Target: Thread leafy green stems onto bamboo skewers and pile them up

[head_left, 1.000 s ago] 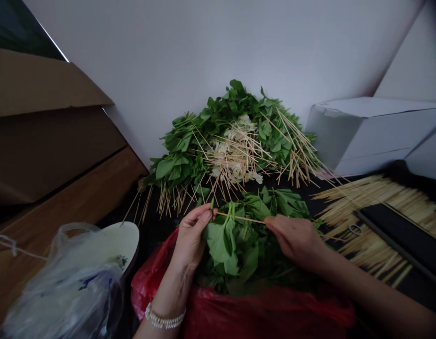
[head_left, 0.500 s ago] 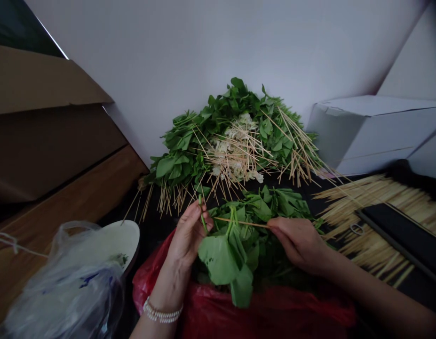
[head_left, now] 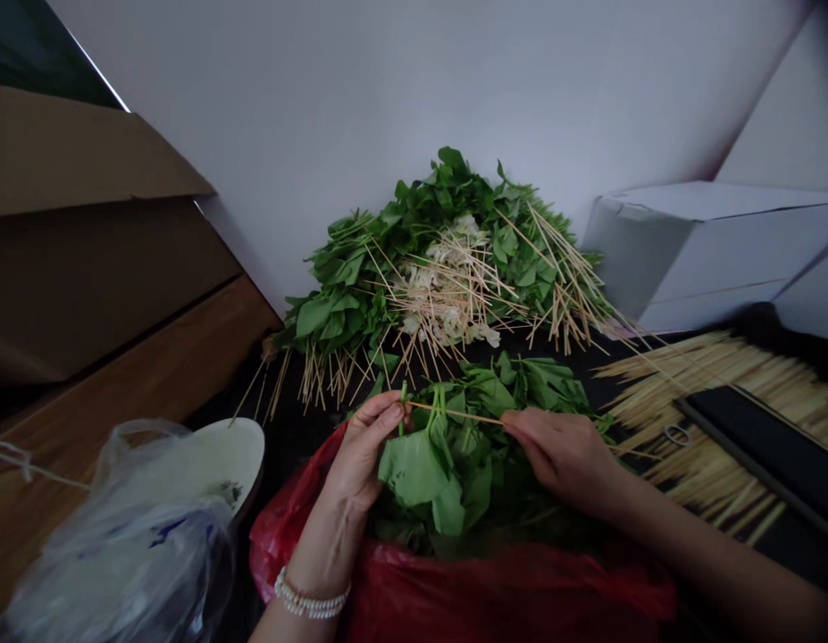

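Observation:
A thin wooden skewer (head_left: 464, 414) is pinched in my right hand (head_left: 557, 451) and points left. Leafy green stems (head_left: 417, 469) hang threaded on it, their leaves drooping below. My left hand (head_left: 368, 442) is closed on a short green stem (head_left: 404, 406), held upright at the skewer's tip. Whether the tip has gone through this stem I cannot tell. Beneath both hands, loose leafy greens (head_left: 540, 384) fill a red plastic bag (head_left: 306, 513).
Skewered greens (head_left: 347, 259) and pale skewered vegetables (head_left: 447, 286) are heaped against the wall. Bare skewers (head_left: 661, 384) lie at right under a dark phone-like slab (head_left: 775, 446), near a white box (head_left: 741, 241). At left are a white bowl (head_left: 249, 442), a clear plastic bag (head_left: 125, 545) and a cardboard box (head_left: 85, 268).
My left hand has lowered slightly and brought the short stem right to the skewer's tip. The skewer and its hanging leaves have shifted a little up and left.

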Demonstrator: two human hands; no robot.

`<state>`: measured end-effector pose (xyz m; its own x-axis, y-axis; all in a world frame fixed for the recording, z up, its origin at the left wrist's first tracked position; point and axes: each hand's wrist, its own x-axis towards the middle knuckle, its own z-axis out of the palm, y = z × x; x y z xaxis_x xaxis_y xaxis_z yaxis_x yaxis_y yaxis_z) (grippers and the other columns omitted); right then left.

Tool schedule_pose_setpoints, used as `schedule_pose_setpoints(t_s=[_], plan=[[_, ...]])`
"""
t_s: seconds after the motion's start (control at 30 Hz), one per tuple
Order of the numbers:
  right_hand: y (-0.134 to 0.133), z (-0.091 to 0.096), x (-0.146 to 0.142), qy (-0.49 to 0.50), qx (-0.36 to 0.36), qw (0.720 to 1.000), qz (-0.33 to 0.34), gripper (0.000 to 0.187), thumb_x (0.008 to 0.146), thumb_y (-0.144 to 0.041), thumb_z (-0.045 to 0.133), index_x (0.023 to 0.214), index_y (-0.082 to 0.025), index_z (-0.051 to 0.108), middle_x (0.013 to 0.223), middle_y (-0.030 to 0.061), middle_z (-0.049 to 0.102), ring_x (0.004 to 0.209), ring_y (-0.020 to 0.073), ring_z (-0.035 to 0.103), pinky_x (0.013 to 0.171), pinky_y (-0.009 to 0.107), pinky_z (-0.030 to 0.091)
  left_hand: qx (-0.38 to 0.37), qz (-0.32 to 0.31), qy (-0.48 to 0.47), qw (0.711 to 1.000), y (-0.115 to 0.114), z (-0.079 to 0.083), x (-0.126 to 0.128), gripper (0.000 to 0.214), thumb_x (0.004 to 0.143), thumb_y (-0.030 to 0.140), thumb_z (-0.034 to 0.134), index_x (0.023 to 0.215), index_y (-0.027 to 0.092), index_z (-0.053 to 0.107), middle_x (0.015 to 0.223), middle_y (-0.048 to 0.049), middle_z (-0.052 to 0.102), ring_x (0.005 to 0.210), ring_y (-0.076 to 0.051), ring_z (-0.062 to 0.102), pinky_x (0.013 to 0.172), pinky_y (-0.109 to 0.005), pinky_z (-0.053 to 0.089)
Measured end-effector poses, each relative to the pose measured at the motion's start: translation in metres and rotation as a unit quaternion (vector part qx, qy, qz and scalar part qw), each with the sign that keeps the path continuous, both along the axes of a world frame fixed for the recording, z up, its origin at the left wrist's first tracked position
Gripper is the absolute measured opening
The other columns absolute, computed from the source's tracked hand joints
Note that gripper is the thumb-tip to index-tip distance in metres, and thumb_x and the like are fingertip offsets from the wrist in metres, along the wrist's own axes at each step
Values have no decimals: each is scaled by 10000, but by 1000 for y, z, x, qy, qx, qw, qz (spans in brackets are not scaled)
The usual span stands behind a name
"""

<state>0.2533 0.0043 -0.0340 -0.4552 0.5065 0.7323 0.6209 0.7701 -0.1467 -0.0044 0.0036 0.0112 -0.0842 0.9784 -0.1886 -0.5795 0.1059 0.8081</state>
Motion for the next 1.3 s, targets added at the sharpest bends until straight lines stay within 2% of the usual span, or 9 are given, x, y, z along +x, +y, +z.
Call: schedule_pose_setpoints(t_s=[0.3, 0.53, 0.77, 0.97, 1.03, 1.13, 1.2, 1.23, 1.3], plan=[[-1, 3, -1, -6, -5, 1000, -6, 223, 938, -112, 443, 962, -183, 654, 815, 40, 709, 681, 126, 651, 613, 225, 493, 11, -2, 30, 999, -1, 1, 1, 366, 446, 206, 965, 751, 174, 765, 642, 13, 730, 552, -94, 640, 542, -172, 516], [-1, 5, -1, -22, 5, 1000, -15, 227, 945, -112, 436, 958, -168, 655, 765, 30, 682, 622, 116, 612, 556, 225, 442, 19, -6, 88, 996, -2, 0, 0, 321, 494, 210, 946, 743, 162, 747, 608, 19, 688, 530, -95, 605, 531, -188, 471], [-2, 5, -1, -38, 19, 999, -19, 232, 949, -117, 430, 975, -181, 652, 730, 13, 665, 598, 113, 593, 543, 231, 411, 7, -50, 111, 993, -3, 1, 2, 332, 478, 234, 958, 694, 159, 716, 591, 26, 659, 509, -79, 573, 518, -174, 445], [-2, 1, -3, -36, 18, 999, -12, 238, 937, -112, 429, 989, -183, 650, 712, 9, 663, 589, 108, 603, 545, 220, 416, 13, -94, 133, 987, -5, -3, 4, 329, 527, 244, 944, 711, 166, 683, 610, 27, 648, 510, -82, 570, 519, -175, 442], [-1, 2, -2, -17, 15, 1000, -6, 231, 937, -104, 429, 983, -183, 641, 772, 25, 696, 634, 116, 639, 576, 220, 449, 25, -92, 138, 986, -5, -5, 6, 327, 567, 314, 928, 738, 167, 692, 637, 18, 655, 516, -89, 567, 524, -186, 446], [2, 7, 2, 42, 15, 999, -30, 193, 959, -143, 435, 999, -191, 617, 820, 34, 713, 673, 131, 670, 612, 231, 485, 54, -64, 153, 985, -5, -9, 8, 421, 722, 563, 776, 847, 162, 746, 714, -33, 684, 598, -147, 604, 581, -243, 483], [3, 13, 7, 96, -8, 993, -74, 166, 980, -197, 435, 998, -201, 600, 748, 13, 684, 605, 128, 646, 567, 234, 474, 108, -29, 213, 971, -5, -11, 9, 466, 795, 609, 679, 918, 169, 774, 842, -82, 718, 779, -222, 651, 733, -306, 514], [4, 16, 9, 126, -24, 987, -97, 161, 987, -220, 432, 987, -209, 593, 695, -3, 655, 555, 123, 620, 533, 234, 459, 147, -15, 267, 952, -5, -13, 10, 432, 817, 577, 673, 949, 181, 783, 943, -103, 726, 912, -260, 651, 847, -339, 499], [5, 22, 13, 185, -57, 973, -126, 159, 993, -248, 427, 959, -225, 580, 613, -30, 594, 486, 119, 567, 486, 237, 431, 228, -16, 399, 888, -7, -16, 12, 323, 848, 466, 686, 1025, 214, 784, 1144, -121, 700, 1158, -311, 573, 1043, -391, 387]])
